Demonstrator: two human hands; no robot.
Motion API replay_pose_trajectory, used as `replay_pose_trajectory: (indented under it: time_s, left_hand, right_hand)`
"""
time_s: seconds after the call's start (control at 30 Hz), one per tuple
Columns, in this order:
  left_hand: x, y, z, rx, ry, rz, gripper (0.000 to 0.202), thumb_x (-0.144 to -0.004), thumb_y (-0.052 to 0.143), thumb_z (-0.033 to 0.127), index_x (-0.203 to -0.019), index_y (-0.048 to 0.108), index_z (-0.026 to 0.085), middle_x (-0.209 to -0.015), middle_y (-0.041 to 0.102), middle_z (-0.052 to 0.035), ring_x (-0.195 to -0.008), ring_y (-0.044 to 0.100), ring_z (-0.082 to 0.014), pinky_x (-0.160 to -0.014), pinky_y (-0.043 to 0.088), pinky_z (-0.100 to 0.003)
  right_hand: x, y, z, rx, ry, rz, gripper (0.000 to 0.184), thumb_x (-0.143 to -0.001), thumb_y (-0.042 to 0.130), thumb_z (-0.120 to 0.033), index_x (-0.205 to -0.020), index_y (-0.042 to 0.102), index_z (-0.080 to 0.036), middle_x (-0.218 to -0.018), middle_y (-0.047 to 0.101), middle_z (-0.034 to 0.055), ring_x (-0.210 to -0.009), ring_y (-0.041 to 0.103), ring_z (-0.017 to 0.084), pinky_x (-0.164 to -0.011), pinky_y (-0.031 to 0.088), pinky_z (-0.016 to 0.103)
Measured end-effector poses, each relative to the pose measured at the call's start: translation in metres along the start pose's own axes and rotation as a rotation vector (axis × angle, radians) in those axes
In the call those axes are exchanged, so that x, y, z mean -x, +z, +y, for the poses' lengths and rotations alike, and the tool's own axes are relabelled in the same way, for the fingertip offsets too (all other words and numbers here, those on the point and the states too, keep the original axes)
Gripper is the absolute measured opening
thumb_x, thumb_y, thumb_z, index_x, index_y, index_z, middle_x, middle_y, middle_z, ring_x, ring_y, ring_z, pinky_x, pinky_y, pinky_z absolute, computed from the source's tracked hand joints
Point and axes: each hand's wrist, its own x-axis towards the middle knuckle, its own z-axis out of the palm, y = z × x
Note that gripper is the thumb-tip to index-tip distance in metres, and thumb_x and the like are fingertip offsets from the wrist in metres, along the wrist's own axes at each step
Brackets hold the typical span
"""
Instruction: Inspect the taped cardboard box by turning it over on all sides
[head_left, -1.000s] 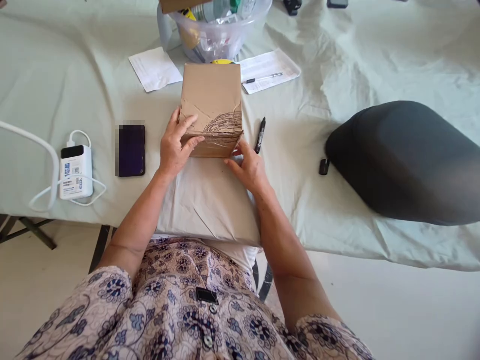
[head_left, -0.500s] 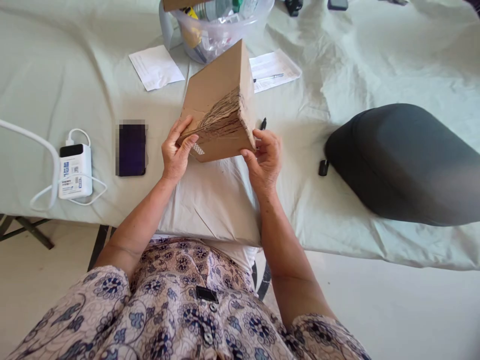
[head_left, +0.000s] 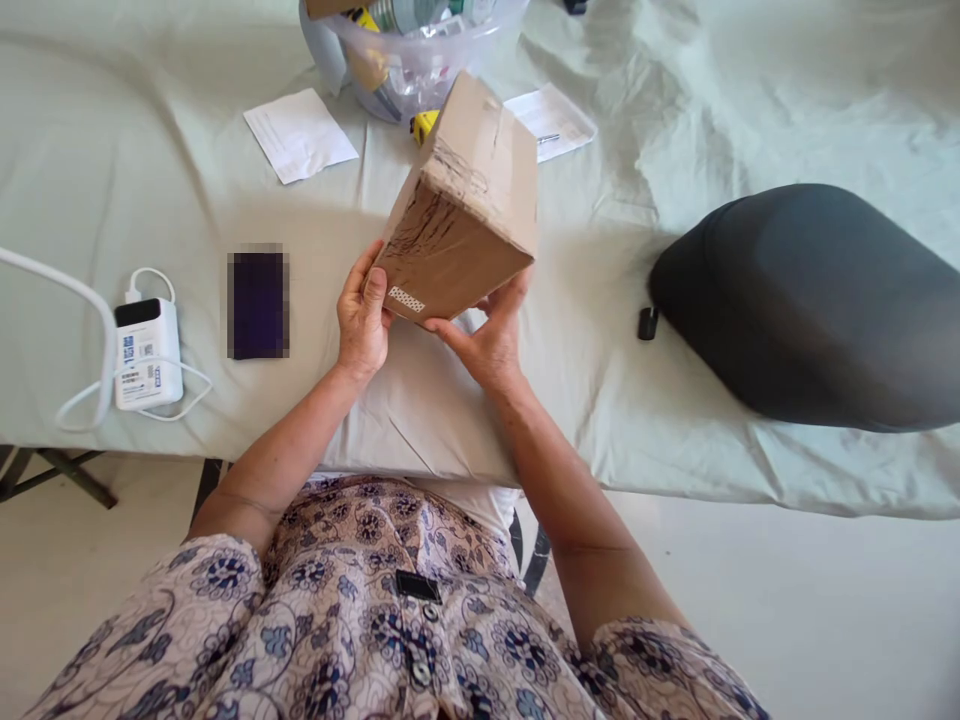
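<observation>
A brown cardboard box (head_left: 457,230) is tilted up between my two hands over the cloth-covered table. Dark scribbled lines run along one edge, and a small checkered label sits near its lower left corner. My left hand (head_left: 364,310) grips that left corner, thumb on the face with the label. From below, my right hand (head_left: 491,325) holds the lower right side, its thumb at the bottom edge and its other fingers partly hidden behind the box.
Behind the box stands a clear plastic tub (head_left: 420,60) full of items, with a yellow object (head_left: 424,126) beside it. Papers (head_left: 300,135) lie nearby. A phone (head_left: 259,305) and a white power bank (head_left: 148,355) with cable are left; a dark rounded object (head_left: 817,310) and black cap (head_left: 646,323) are right.
The box has turned, so its taped side now shows on the right. My right hand has shifted left and under the box. The yellow object has come into sight; the black marker is now hidden.
</observation>
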Motion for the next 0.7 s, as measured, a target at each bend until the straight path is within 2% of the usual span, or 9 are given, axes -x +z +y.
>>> replay_pose_trajectory:
  time_s: [0.1, 0.23, 0.3, 0.4, 0.47, 0.53, 0.6, 0.63, 0.7]
  left_hand:
    - [0.001, 0.005, 0.005, 0.059, -0.023, 0.002, 0.062, -0.089, 0.07, 0.075, -0.132, 0.067, 0.03, -0.144, 0.07, -0.0083, -0.145, 0.063, -0.0309, -0.119, 0.056, -0.048]
    - [-0.005, 0.001, 0.007, 0.06, -0.01, 0.027, 0.056, -0.089, 0.069, 0.076, -0.12, 0.071, 0.028, -0.139, 0.073, -0.0078, -0.138, 0.067, -0.0288, -0.118, 0.056, -0.045]
    - [-0.009, -0.004, 0.008, 0.048, 0.026, 0.048, 0.054, -0.089, 0.069, 0.076, -0.114, 0.072, 0.028, -0.133, 0.075, -0.0065, -0.134, 0.069, -0.0273, -0.115, 0.056, -0.043]
    - [-0.012, -0.009, 0.008, -0.017, 0.086, 0.073, 0.055, -0.087, 0.071, 0.076, -0.117, 0.073, 0.031, -0.127, 0.076, -0.004, -0.127, 0.072, -0.0248, -0.109, 0.059, -0.039]
    - [-0.011, -0.011, 0.009, -0.085, 0.118, 0.07, 0.057, -0.087, 0.071, 0.077, -0.122, 0.073, 0.032, -0.128, 0.074, -0.0034, -0.126, 0.071, -0.0243, -0.106, 0.059, -0.037]
    - [-0.01, -0.013, 0.009, -0.148, 0.136, 0.047, 0.059, -0.088, 0.068, 0.078, -0.125, 0.073, 0.033, -0.129, 0.074, -0.0034, -0.128, 0.069, -0.0245, -0.107, 0.057, -0.036]
    - [-0.01, -0.015, 0.01, -0.191, 0.128, 0.011, 0.059, -0.089, 0.066, 0.079, -0.126, 0.073, 0.033, -0.13, 0.073, -0.0033, -0.13, 0.068, -0.0249, -0.11, 0.056, -0.038]
    - [-0.01, -0.016, 0.009, -0.204, 0.119, -0.008, 0.058, -0.09, 0.065, 0.078, -0.127, 0.073, 0.034, -0.13, 0.073, -0.0032, -0.13, 0.068, -0.0252, -0.112, 0.055, -0.039]
    - [-0.012, -0.02, 0.009, -0.236, 0.097, -0.048, 0.057, -0.091, 0.065, 0.078, -0.127, 0.074, 0.034, -0.133, 0.073, -0.0037, -0.134, 0.067, -0.0265, -0.116, 0.053, -0.042]
  right_hand:
    - [0.004, 0.008, 0.002, 0.031, 0.012, -0.085, 0.131, -0.074, 0.081, -0.077, -0.168, -0.005, -0.046, -0.18, 0.02, 0.0124, -0.148, 0.052, 0.036, -0.092, 0.068, 0.05]
    - [0.004, 0.007, 0.003, 0.048, 0.028, -0.159, 0.116, -0.082, 0.071, -0.078, -0.169, 0.0, -0.047, -0.178, 0.028, 0.0107, -0.136, 0.061, 0.032, -0.097, 0.067, 0.051]
    - [0.002, 0.003, 0.005, 0.012, -0.004, -0.181, 0.126, -0.076, 0.07, -0.086, -0.17, -0.001, -0.044, -0.177, 0.029, 0.013, -0.137, 0.062, 0.035, -0.097, 0.066, 0.054]
    - [-0.001, -0.005, 0.008, -0.024, -0.037, -0.146, 0.135, -0.069, 0.067, -0.094, -0.171, -0.006, -0.042, -0.178, 0.027, 0.0143, -0.149, 0.053, 0.041, -0.101, 0.064, 0.058]
    - [-0.004, -0.012, 0.01, -0.036, -0.039, -0.084, 0.128, -0.075, 0.061, -0.094, -0.17, -0.01, -0.045, -0.178, 0.026, 0.0122, -0.152, 0.049, 0.04, -0.103, 0.063, 0.058]
    - [-0.007, -0.02, 0.011, -0.046, -0.038, -0.016, 0.117, -0.081, 0.052, -0.094, -0.169, -0.011, -0.048, -0.175, 0.031, 0.0094, -0.146, 0.056, 0.036, -0.101, 0.064, 0.055]
    - [-0.009, -0.028, 0.013, -0.051, -0.037, 0.054, 0.104, -0.086, 0.04, -0.095, -0.169, -0.005, -0.051, -0.166, 0.042, 0.007, -0.13, 0.066, 0.03, -0.094, 0.065, 0.05]
    - [-0.01, -0.031, 0.013, -0.046, -0.04, 0.089, 0.098, -0.087, 0.036, -0.094, -0.169, 0.003, -0.052, -0.161, 0.046, 0.0063, -0.122, 0.069, 0.027, -0.091, 0.066, 0.048]
    - [-0.012, -0.036, 0.011, -0.028, -0.059, 0.149, 0.088, -0.09, 0.034, -0.092, -0.167, 0.027, -0.049, -0.15, 0.053, 0.007, -0.111, 0.07, 0.024, -0.084, 0.066, 0.044]
